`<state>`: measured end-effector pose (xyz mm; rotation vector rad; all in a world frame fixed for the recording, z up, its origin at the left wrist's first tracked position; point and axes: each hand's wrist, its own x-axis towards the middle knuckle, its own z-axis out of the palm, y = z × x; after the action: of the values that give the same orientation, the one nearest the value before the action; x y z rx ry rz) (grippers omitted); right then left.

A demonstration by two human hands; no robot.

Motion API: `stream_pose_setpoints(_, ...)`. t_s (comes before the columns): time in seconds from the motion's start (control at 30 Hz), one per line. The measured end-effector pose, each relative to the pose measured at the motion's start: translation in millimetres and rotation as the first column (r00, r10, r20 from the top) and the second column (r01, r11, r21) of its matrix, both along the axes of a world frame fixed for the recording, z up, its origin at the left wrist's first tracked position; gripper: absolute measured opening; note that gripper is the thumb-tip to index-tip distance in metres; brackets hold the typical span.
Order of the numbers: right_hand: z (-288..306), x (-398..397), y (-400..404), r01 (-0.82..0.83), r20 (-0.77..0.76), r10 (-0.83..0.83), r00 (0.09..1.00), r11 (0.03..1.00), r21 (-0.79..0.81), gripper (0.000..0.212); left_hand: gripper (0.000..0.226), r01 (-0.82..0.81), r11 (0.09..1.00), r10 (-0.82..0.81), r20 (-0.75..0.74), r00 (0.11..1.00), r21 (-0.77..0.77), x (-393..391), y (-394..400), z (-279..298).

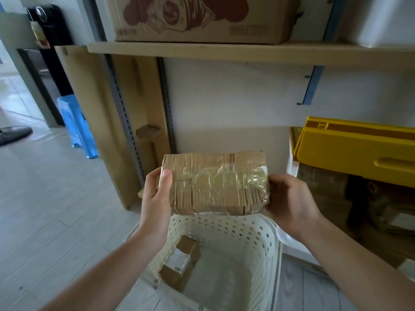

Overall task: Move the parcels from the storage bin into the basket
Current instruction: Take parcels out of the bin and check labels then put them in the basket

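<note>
A taped cardboard parcel (213, 184) is gripped at its two short ends, the left hand (156, 194) curled round the left end with the thumb on top and the right hand (289, 203) clasping the right end, so neither hand is the nearer. Its long axis is held level and crosswise, above the far rim of the perforated white basket (253, 243). The basket, with a smaller parcel (180, 262) already on its floor, lies directly beneath, so a lowering slightly toward the body is judged to be called for.
</note>
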<state>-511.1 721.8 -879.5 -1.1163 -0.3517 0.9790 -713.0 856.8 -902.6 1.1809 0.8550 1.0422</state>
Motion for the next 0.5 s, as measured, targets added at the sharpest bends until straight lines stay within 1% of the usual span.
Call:
stream_pose_setpoints(0.1,1.4,3.6,2.0,0.029,0.025,-0.029,0.999,1.000,0.008,0.035,0.026,0.008,0.997,-0.015,-0.086,0.996,-0.079,9.7,6.1,-1.4)
stream_pose_setpoints(0.2,6.2,4.6,3.6,0.021,0.091,-0.024,0.996,0.999,0.030,0.033,0.026,0.032,0.976,-0.054,-0.094,0.994,-0.217,17.9,2.7,0.7)
stream_pose_setpoints(0.23,7.3,3.6,3.8,0.019,0.110,-0.023,0.994,0.999,0.033,0.033,0.025,0.035,0.970,-0.058,-0.091,0.994,-0.240,19.2,1.3,1.1)
stream_pose_setpoints(0.3,7.2,1.7,4.2,0.029,0.127,-0.033,0.991,0.999,0.028,0.033,0.025,0.025,0.977,-0.043,-0.081,0.996,-0.211,21.0,0.1,1.5)
stream_pose_setpoints(0.33,7.1,0.4,4.2,0.041,0.130,-0.043,0.991,0.999,0.019,0.034,0.044,0.019,0.982,-0.036,-0.087,0.996,-0.187,21.8,0.3,1.7)
stream_pose_setpoints(0.37,5.5,0.6,4.6,0.058,0.132,-0.059,0.990,0.998,0.008,0.035,0.077,0.014,0.989,-0.029,-0.100,0.995,-0.146,22.1,1.5,-1.5)
stream_pose_setpoints(0.4,5.1,0.8,5.0,0.075,0.132,-0.074,0.989,0.997,0.000,0.036,0.101,0.012,0.994,-0.022,-0.100,0.995,-0.107,22.1,3.0,-5.8)
stream_pose_setpoints(0.43,4.5,1.9,5.4,0.089,0.136,-0.086,0.987,0.996,-0.011,0.036,0.111,0.014,0.997,-0.020,-0.084,0.996,-0.072,22.9,2.6,-8.0)
stream_pose_setpoints(0.5,5.5,3.3,6.4,0.103,0.156,-0.095,0.983,0.993,-0.049,0.038,0.109,0.056,0.998,-0.057,-0.065,0.996,-0.017,24.0,0.7,-6.9)
